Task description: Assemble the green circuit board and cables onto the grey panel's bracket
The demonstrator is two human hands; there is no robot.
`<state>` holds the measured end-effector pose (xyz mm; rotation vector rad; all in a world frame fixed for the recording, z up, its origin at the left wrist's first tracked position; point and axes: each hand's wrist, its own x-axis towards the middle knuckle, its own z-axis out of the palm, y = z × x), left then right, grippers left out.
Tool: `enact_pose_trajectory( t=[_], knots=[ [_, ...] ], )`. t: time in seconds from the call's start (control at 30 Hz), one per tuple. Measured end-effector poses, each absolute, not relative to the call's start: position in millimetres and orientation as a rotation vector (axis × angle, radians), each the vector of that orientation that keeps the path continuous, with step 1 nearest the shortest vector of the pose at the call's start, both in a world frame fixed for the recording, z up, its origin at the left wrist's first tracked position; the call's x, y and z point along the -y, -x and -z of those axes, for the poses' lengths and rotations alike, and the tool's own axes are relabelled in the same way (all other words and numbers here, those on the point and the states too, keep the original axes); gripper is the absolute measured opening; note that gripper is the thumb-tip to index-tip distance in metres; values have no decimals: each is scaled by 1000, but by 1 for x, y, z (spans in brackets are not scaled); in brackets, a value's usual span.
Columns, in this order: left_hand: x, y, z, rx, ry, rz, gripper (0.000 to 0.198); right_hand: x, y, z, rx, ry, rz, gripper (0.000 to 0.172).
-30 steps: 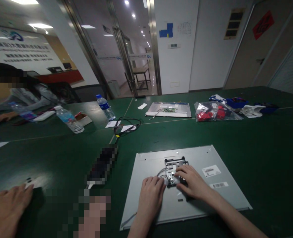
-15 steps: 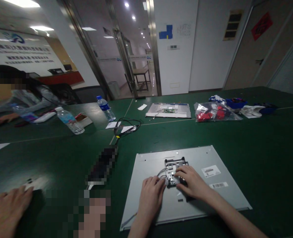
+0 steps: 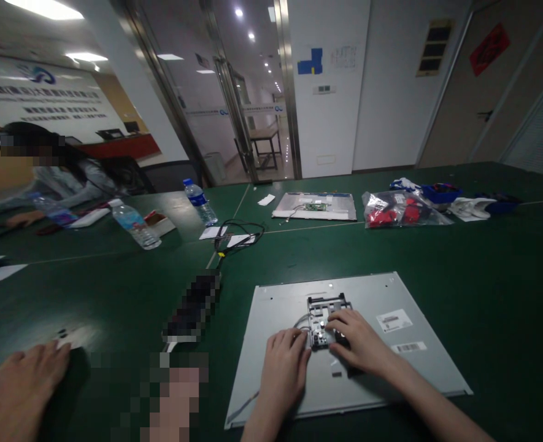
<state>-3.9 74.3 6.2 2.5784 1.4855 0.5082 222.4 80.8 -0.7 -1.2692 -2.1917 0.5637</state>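
Observation:
A flat silver display panel [image 3: 367, 294] lies back side up on the green table in front of me. Near its middle sits a black-framed bracket with a circuit board [image 3: 318, 336], and thin grey cables run to its left side. My left hand [image 3: 284, 365] rests on the panel at that side, fingers bent together over a cable [image 3: 301, 322]; its fingertips are partly hidden. On the bracket's right side my right hand [image 3: 358, 344] touches the board, thumb and fingers apart, partly covering a black part.
Across the table lie a second panel [image 3: 315, 210], a plastic bag with red items [image 3: 397, 210] and blue trays [image 3: 441, 193]. Bottles [image 3: 135, 226], a coiled black cable [image 3: 241, 236] and a pixelated dark object [image 3: 195, 307] are left. Another person's hand [image 3: 29, 374] is at lower left.
The whole view has shifted slightly to the right and down. Both my hands keep nearly the same place on the panel.

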Motion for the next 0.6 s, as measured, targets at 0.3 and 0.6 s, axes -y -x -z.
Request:
enact_pose_trajectory(
  t=[0.3,0.6],
  knots=[
    [-76,8,-1,-1541,-2543,-451,28,-82,-218,3,2198,1273,-581,32],
    [-79,8,2,-1529,-2463,-432,21,-82,-216,0,2189,1268,-592,30]
  ],
)
